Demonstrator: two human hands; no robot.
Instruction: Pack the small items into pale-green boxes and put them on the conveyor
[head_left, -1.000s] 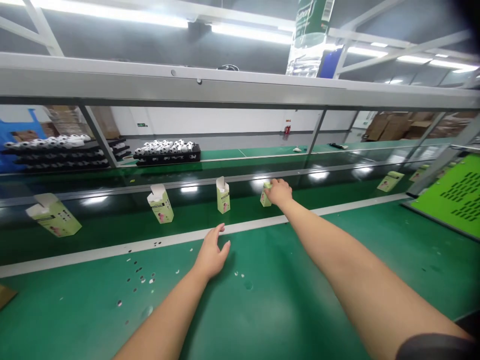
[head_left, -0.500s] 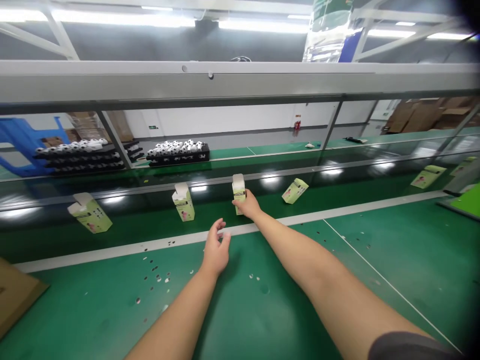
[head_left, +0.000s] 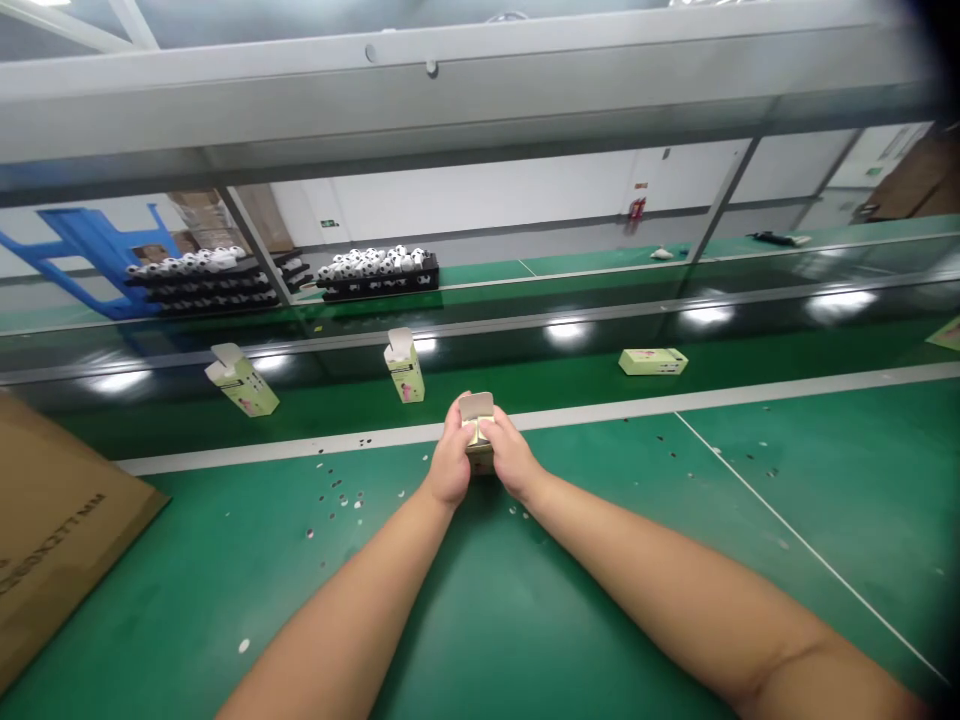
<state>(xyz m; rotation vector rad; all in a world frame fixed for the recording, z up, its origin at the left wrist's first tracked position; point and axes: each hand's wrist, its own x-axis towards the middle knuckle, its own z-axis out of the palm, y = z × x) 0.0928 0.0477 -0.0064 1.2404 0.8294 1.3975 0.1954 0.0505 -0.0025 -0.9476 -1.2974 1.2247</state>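
Between both palms I hold a small light-green carton (head_left: pixel 481 462), its top flap standing up and its end toward me. My left hand (head_left: pixel 451 455) wraps its left side, thumb on the top edge. My right hand (head_left: pixel 514 455) closes on the right side, with that thumb also at the top flaps. What is inside the carton cannot be seen. On the belt beyond, a green carton with raised flaps (head_left: pixel 406 368) stands to the left, and a tilted open carton (head_left: pixel 244 382) is further left. A closed-looking carton (head_left: pixel 653 362) lies on its side to the right.
A brown cardboard box (head_left: pixel 67 530) stands at the left edge of the green table (head_left: pixel 600 620). Small round scraps (head_left: pixel 358 497) dot the surface. Behind the belt (head_left: pixel 525 375), a black tray of white-and-black parts (head_left: pixel 381 275) sits on a far bench. A grey beam (head_left: pixel 480 100) spans overhead.
My right hand has brought the carton from the belt toward me over the table edge. My left hand has closed on it too. The view has tilted down.
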